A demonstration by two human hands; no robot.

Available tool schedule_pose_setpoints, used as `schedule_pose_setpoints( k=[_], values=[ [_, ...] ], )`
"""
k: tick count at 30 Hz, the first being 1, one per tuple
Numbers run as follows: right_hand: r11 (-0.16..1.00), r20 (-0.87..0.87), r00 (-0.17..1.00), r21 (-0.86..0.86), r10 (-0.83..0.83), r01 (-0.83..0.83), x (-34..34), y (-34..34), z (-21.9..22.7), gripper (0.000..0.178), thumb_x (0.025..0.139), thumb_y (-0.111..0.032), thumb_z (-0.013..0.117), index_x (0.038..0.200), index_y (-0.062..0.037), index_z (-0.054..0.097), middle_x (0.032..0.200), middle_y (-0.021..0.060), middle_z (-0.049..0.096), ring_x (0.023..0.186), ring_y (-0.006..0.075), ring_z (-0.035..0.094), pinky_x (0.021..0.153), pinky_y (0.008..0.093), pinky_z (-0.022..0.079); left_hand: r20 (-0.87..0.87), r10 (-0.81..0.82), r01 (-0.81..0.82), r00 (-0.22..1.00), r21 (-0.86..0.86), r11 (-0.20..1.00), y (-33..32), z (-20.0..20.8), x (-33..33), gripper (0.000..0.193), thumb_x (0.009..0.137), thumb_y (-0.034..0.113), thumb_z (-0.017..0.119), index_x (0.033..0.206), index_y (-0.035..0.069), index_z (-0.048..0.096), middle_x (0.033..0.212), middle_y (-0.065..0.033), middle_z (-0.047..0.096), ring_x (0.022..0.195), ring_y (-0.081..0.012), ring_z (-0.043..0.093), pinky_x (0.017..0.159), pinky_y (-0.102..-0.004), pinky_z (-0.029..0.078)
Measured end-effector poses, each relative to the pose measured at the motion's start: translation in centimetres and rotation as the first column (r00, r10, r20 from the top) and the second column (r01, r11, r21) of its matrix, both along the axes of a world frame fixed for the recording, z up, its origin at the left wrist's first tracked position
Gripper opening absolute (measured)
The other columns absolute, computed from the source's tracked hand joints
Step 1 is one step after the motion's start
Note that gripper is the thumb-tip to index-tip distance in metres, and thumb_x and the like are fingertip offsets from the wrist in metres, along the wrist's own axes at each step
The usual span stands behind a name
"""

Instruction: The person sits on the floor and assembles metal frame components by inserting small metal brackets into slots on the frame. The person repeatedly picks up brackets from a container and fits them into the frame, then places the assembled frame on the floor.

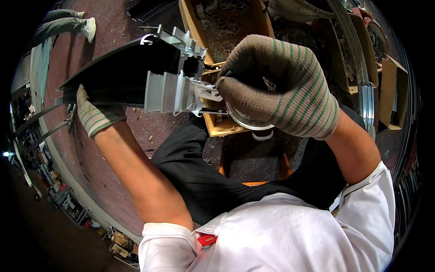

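Observation:
A long black and silver metal profile (131,68) stretches in front of me, its cut end with several channels toward the right. My left hand (97,113), in a striped work glove, grips its lower edge near the far left; most of those fingers are hidden behind it. At the cut end, my right hand (285,86) is closed in a pinch, in a matching glove. Thumb and forefinger hold a small silver metal piece (208,92) against the profile's end. How far this piece sits in the channel, I cannot tell.
Beyond my right hand stands a wooden box (192,27) with scraps and wire mesh in it. A round metal pot (249,121) sits below that hand, between my knees. Cardboard boxes (392,93) are at the right. Another person's legs (63,26) show at the upper left.

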State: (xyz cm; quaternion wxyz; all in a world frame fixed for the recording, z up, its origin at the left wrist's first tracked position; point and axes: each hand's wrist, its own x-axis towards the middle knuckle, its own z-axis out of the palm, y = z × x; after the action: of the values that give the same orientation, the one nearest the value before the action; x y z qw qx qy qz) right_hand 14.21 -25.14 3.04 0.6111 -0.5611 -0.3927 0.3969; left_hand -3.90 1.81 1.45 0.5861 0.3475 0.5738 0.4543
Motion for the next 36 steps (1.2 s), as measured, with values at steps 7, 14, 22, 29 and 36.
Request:
schedule_pose_setpoints(
  k=[7,14,22,29,36],
  values=[
    [0.989,0.397,0.914,0.143,-0.082,0.026,0.5,0.0,-0.7,0.012,0.088,-0.008,0.077,0.094,-0.005,0.067,0.08,-0.0008,0.064,0.07,0.0054,0.061,0.062,0.0215,0.049,-0.03,0.004,-0.004,1.0,0.009,1.0,-0.8,0.7,0.6,0.047,0.098,0.04,0.053,0.135,0.01,0.056,0.133,-0.0175,0.062,0.121,-0.0391,0.059,0.103,-0.0627,0.045],
    [0.98,0.472,0.866,0.175,-0.165,0.092,0.6,0.1,-0.8,0.013,0.086,-0.008,0.079,0.092,-0.0059,0.067,0.079,0.0003,0.062,0.065,0.0064,0.057,0.059,0.0219,0.047,-0.014,0.014,-0.014,1.0,0.001,1.0,0.6,-0.2,-0.4,0.047,0.098,0.04,0.054,0.133,0.009,0.057,0.134,-0.0169,0.061,0.121,-0.0379,0.059,0.104,-0.0606,0.046],
    [0.974,0.451,0.869,0.182,-0.203,0.134,0.7,0.0,-0.4,0.011,0.088,-0.01,0.078,0.093,-0.0061,0.068,0.08,-0.0019,0.063,0.068,0.0041,0.057,0.06,0.0208,0.047,-0.007,0.02,-0.02,1.0,0.019,1.0,0.2,0.5,-0.1,0.042,0.099,0.037,0.053,0.131,0.009,0.059,0.13,-0.0161,0.064,0.119,-0.0358,0.06,0.103,-0.0583,0.047],
    [0.98,0.44,0.885,0.185,-0.151,0.075,0.8,-0.3,-0.4,0.013,0.088,-0.01,0.078,0.097,-0.0052,0.07,0.085,-0.0006,0.066,0.074,0.0038,0.06,0.066,0.0199,0.05,0.01,0.002,-0.003,1.0,0.023,1.0,0.1,0.3,-0.3,0.041,0.1,0.036,0.052,0.129,0.008,0.061,0.129,-0.0153,0.064,0.117,-0.0342,0.062,0.103,-0.0555,0.049],
    [0.983,0.149,0.973,0.078,-0.179,0.169,0.2,0.0,0.2,0.011,0.09,-0.009,0.076,0.098,-0.005,0.07,0.086,-0.0007,0.068,0.078,0.0038,0.063,0.071,0.0212,0.053,-0.031,-0.044,0.046,0.999,0.044,0.998,0.4,-0.3,-0.5,0.044,0.099,0.038,0.053,0.13,0.009,0.06,0.128,-0.0171,0.065,0.113,-0.0367,0.064,0.098,-0.0581,0.052]
  ],
)
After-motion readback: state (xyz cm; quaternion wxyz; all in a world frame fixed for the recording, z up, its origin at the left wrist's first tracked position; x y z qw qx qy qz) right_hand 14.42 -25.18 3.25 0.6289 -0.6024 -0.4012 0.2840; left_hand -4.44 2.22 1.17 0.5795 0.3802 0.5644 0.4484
